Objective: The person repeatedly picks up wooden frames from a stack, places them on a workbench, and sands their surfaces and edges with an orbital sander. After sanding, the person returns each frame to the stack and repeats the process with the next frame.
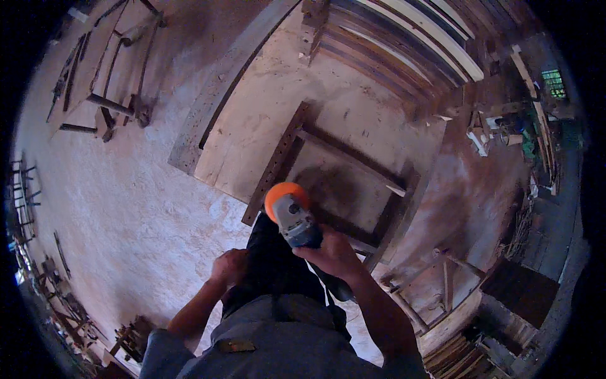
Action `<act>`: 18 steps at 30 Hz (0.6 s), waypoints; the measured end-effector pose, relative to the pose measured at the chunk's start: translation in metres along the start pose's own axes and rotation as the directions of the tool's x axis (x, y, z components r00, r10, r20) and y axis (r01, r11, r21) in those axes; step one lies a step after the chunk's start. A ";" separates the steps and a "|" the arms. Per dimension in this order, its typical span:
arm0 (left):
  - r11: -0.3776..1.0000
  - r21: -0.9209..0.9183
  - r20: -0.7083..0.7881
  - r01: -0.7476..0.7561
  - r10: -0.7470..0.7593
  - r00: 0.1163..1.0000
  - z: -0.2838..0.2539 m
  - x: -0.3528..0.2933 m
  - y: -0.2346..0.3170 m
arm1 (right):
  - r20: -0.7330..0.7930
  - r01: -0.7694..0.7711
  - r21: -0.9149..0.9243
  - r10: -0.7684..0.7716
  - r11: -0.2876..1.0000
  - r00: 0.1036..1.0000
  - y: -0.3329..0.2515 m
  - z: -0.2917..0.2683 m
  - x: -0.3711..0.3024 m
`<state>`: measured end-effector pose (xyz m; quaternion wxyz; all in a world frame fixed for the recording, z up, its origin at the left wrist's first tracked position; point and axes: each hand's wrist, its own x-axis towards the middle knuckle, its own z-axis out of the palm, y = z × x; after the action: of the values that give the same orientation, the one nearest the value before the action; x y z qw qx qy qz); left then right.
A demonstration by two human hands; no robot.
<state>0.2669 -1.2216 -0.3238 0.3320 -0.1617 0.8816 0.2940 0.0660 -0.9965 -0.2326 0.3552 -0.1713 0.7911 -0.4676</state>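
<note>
Head view: your right hand (331,252) wraps its fingers around the angle grinder (295,218); your left hand (230,265) is fisted. A one-handed grip risks kickback on the wooden frame (284,148).

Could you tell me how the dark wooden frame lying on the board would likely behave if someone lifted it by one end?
The wooden frame would probably stay stiff, since its rails are joined by crosspieces. It looks fairly heavy and awkward for one hand, being much larger than the angle grinder in the right hand. Lying flat, it seems unlikely to roll or tip.

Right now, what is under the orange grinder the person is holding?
Under the grinder lies a dark wooden frame on a pale board. The right hand grips the grinder's body; the spot directly beneath its orange head is hidden.
</note>
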 end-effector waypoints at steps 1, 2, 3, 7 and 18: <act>0.996 -0.041 -0.047 0.083 -0.085 0.995 -0.003 -0.004 -0.009 | 0.043 -0.003 -0.018 0.004 1.000 0.999 0.001 0.005 0.006; 0.989 -0.115 -0.082 0.089 -0.099 0.992 0.002 -0.006 -0.023 | 0.077 -0.005 -0.041 0.008 0.999 0.997 0.004 0.007 0.011; 0.978 -0.188 -0.114 0.092 -0.115 0.987 0.012 -0.009 -0.042 | 0.109 -0.007 -0.062 0.014 0.998 0.994 0.005 0.007 0.016; 0.969 -0.179 -0.123 0.169 -0.192 0.974 0.018 -0.016 -0.065 | 0.125 -0.066 -0.141 0.084 0.988 0.989 -0.003 0.006 0.031; 0.979 -0.107 -0.040 -0.171 0.168 0.985 -0.035 0.003 -0.025 | -0.103 -0.307 -0.043 0.302 0.951 0.948 -0.021 -0.073 0.132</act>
<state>0.2597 -1.2633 -0.3144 0.2826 -0.1086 0.8796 0.3669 -0.0787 -1.0412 -0.2450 0.3798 -0.0351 0.8375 -0.3913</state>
